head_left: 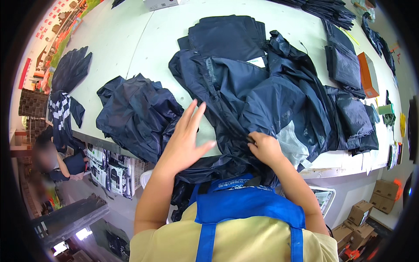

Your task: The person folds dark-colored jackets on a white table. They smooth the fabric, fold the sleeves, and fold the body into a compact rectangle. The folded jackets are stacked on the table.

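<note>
Head view shows us working a dark navy jacket (262, 96) spread mid-frame on the white table (131, 43). Our right hand (266, 148) pinches its lower edge; our left hand (185, 139) lies flat, fingers splayed. The slick fabric could slide off the near edge. A crumpled navy garment (135, 113) at left and folded stack (227, 37) above crowd us.

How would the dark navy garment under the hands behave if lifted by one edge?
Probably floppy: the navy garment lies in deep folds. Likely light and slippery, given its thin, shiny fabric. The right hand pinches it; the left hand lies flat.
</note>
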Available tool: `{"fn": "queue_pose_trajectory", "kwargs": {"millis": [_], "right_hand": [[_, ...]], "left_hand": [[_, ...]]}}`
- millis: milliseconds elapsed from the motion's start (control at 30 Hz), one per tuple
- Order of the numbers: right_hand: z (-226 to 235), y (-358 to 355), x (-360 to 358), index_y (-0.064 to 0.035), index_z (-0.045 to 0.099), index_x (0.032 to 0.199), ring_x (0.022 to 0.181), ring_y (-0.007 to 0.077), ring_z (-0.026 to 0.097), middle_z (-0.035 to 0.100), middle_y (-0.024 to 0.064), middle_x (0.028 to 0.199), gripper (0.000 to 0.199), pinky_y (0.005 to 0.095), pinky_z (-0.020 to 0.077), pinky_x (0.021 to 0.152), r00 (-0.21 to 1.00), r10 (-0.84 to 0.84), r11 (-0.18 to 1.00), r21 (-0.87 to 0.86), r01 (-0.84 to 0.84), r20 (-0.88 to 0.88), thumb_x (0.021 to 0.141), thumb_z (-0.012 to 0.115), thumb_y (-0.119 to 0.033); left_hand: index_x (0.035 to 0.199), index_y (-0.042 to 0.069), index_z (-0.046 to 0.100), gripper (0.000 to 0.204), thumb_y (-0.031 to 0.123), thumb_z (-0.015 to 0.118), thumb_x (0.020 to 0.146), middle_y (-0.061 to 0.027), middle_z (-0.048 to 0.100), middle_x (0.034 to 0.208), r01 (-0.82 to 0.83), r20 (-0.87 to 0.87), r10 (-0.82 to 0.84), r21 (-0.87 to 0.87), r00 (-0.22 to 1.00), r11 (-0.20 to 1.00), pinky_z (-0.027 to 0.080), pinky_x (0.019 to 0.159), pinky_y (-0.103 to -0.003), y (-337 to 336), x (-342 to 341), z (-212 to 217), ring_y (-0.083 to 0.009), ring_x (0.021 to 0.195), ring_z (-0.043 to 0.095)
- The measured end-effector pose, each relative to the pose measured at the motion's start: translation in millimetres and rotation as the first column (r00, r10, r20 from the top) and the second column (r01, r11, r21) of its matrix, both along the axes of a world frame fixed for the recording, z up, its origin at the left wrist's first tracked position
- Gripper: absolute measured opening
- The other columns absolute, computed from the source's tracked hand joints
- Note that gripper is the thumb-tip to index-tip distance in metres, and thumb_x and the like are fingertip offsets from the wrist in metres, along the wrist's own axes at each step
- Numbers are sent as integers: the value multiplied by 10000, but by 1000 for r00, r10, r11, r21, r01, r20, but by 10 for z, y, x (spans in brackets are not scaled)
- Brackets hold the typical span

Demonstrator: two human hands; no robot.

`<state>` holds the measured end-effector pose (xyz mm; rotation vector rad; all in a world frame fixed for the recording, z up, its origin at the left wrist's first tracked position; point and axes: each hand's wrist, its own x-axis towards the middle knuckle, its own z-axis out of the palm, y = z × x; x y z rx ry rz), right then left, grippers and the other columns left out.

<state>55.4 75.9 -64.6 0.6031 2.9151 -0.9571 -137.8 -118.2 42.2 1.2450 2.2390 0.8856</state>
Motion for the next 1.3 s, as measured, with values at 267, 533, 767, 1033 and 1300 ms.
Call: {"fn": "queue_pose_trajectory", "kwargs": {"millis": [267, 533, 767, 1033, 1300], "right_hand": [[370, -386, 49, -105, 656, 984, 808, 313, 655, 655, 121, 871, 209, 408, 535, 705, 874, 479, 867, -201, -457, 79, 781, 618, -137], [42, 2170, 436, -16, 643, 1108, 1024, 366, 608, 623, 209, 1127, 342, 399, 473, 905, 651, -707, 636, 153, 756, -277, 833, 636, -220], [-320, 2684, 727, 32, 634, 1087, 860, 316, 674, 684, 219, 901, 403, 393, 515, 761, 752, -651, 758, 40, 651, 108, 752, 656, -192], [825, 802, 396, -10, 613, 980, 694, 226, 639, 586, 184, 750, 261, 360, 489, 652, 989, 73, 863, -506, 2, 128, 802, 698, -181], [357, 1573, 386, 42, 493, 1279, 1038, 316, 632, 635, 208, 1139, 635, 368, 483, 895, 664, -681, 689, 39, 724, -310, 790, 740, -277]], "left_hand": [[1435, 216, 342, 793, 178, 744, 753, -226, 200, 1507, -330, -346, 246, -207, 905, 921, 393, 1028, -483, 1179, -644, -1329, -447, 1309, 333], [1204, 82, 588, 496, -53, 541, 729, -229, 496, 1225, -495, -339, 476, 34, 812, 868, 421, 972, -425, 744, -1268, -1680, -409, 1119, 505], [1298, 86, 474, 622, 38, 669, 710, -212, 379, 1378, -102, -336, 175, 223, 926, 969, 312, 1085, -453, 1380, -541, -1003, -411, 1282, 370], [1352, -11, 422, 624, 179, 714, 835, -174, 518, 1276, -7, 778, -144, 187, 611, 982, 443, 972, -338, 2292, 353, -989, -223, 1113, 555], [1202, 42, 443, 491, -145, 450, 747, -87, 564, 1130, -247, 954, -204, 256, 218, 935, 437, 907, -277, 1730, 443, -671, -168, 1040, 563]]}}
